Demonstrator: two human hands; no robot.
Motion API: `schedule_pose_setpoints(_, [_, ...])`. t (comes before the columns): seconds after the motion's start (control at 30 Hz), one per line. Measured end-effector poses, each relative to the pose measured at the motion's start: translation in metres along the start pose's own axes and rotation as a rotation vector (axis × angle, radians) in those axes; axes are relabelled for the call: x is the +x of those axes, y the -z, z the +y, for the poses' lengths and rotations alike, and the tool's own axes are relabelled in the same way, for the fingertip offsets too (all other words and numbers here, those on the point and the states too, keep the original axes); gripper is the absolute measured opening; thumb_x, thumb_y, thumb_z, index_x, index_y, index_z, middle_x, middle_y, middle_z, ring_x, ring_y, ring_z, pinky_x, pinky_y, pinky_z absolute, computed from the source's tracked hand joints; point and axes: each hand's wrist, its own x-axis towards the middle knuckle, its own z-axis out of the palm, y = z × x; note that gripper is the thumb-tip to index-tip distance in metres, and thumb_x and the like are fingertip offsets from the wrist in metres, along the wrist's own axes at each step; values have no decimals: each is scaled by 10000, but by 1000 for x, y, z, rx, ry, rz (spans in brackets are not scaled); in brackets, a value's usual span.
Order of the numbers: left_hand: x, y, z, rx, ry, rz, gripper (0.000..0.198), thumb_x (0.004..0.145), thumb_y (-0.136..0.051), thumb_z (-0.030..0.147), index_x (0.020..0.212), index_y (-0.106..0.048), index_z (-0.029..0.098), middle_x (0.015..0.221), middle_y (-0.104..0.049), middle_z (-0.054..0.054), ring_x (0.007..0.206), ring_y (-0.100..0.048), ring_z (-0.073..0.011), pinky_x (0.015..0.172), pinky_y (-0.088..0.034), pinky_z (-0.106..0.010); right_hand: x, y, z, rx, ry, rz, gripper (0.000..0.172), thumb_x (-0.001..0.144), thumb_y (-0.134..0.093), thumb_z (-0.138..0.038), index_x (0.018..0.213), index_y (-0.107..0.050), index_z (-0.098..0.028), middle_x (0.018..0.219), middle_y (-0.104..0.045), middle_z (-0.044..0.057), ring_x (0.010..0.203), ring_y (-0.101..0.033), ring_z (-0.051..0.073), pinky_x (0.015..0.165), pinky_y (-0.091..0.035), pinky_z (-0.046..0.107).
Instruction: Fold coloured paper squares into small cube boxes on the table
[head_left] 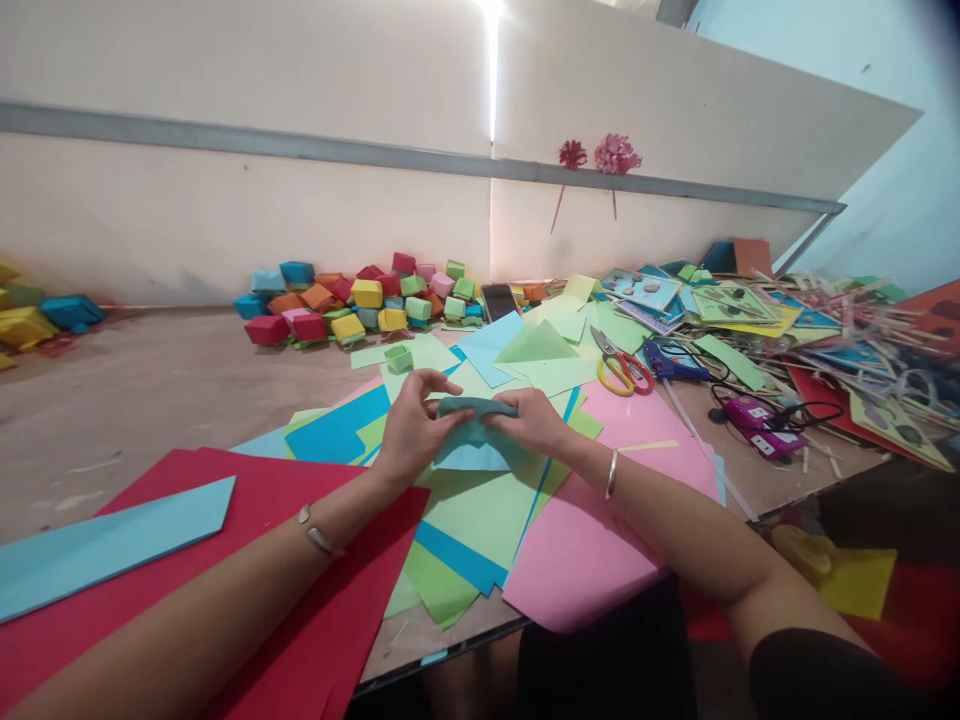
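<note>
Between my two hands is a light blue sheet of paper (476, 430), partly folded, held up over a pile of coloured sheets. My left hand (420, 420) pinches its left side, thumb along the fold and index finger arched above. On the other side my right hand (529, 420) grips the right end with thumb and fingers pressed together. Beneath them lie pale green sheets (480, 510) and blue ones. A small green folded paper piece (399, 358) sits just beyond my left hand.
Small coloured paper boxes (367, 293) are heaped along the wall, near a phone (499, 302). Scissors (622, 365), a blue glue gun (675, 362) and a purple power strip (757, 425) lie to the right. Red sheets (300, 500) and a pink sheet (592, 540) flank the pile.
</note>
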Motion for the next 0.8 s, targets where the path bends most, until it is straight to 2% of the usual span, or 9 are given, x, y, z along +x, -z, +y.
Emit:
schedule_pose_setpoints(0.07, [0, 1, -2, 63, -101, 97, 425, 670, -777, 474, 875, -506, 218, 959, -615, -26, 711, -624, -161, 640, -533, -304, 0, 2, -2, 163, -112, 44, 156, 757, -654, -253, 630, -616, -171, 587, -557, -45, 600, -508, 107, 585, -377, 218])
schedule_pose_setpoints(0.13, [1, 3, -5, 238, -295, 140, 327, 716, -773, 415, 759, -519, 214, 945, -595, -46, 861, -632, -212, 750, -539, -343, 1, 5, -5, 336, -243, 81, 124, 724, -672, -258, 647, -625, -173, 590, -577, -43, 571, -515, 109, 550, -390, 220])
schedule_pose_setpoints(0.2, [1, 5, -7, 439, -469, 134, 203, 779, -742, 352, 755, -598, 210, 986, -618, -77, 961, -619, -254, 830, -513, -384, 0, 8, -8, 472, -347, 79, 84, 699, -693, -238, 669, -651, -172, 602, -609, -34, 551, -532, 112, 531, -409, 224])
schedule_pose_setpoints(0.27, [2, 6, -10, 579, -557, 113, 119, 828, -707, 324, 865, -678, 215, 1042, -654, -98, 987, -625, -278, 851, -490, -409, 0, 10, -11, 554, -417, 50, 49, 688, -706, -205, 676, -675, -169, 604, -631, -23, 533, -543, 114, 526, -430, 230])
schedule_pose_setpoints(0.37, [3, 6, -13, 686, -576, 89, 220, 858, -692, 354, 1025, -701, 211, 1111, -694, -123, 1021, -645, -305, 873, -470, -426, -1, 10, -14, 633, -486, 25, 27, 704, -717, -190, 702, -700, -169, 619, -661, -11, 533, -568, 124, 540, -468, 245])
schedule_pose_setpoints(0.47, [3, 5, -15, 714, -556, 66, 340, 842, -712, 420, 1097, -679, 198, 1143, -716, -141, 1069, -648, -326, 950, -442, -452, -1, 9, -14, 675, -464, -13, 60, 695, -747, -184, 747, -718, -180, 661, -682, -16, 581, -599, 129, 566, -490, 242])
schedule_pose_setpoints(0.6, [3, 5, -13, 709, -494, 4, 310, 825, -714, 466, 984, -657, 206, 1088, -749, -124, 1067, -662, -318, 1032, -401, -477, -2, 8, -14, 663, -359, -78, 132, 686, -760, -193, 816, -742, -193, 718, -688, -32, 636, -597, 117, 594, -480, 221])
schedule_pose_setpoints(0.8, [-1, 4, -9, 681, -468, -53, 151, 847, -635, 359, 814, -666, 216, 1170, -739, -122, 1112, -658, -324, 1037, -402, -505, -3, 9, -15, 620, -269, -112, 113, 718, -736, -267, 790, -723, -180, 707, -658, -39, 654, -565, 106, 620, -453, 214])
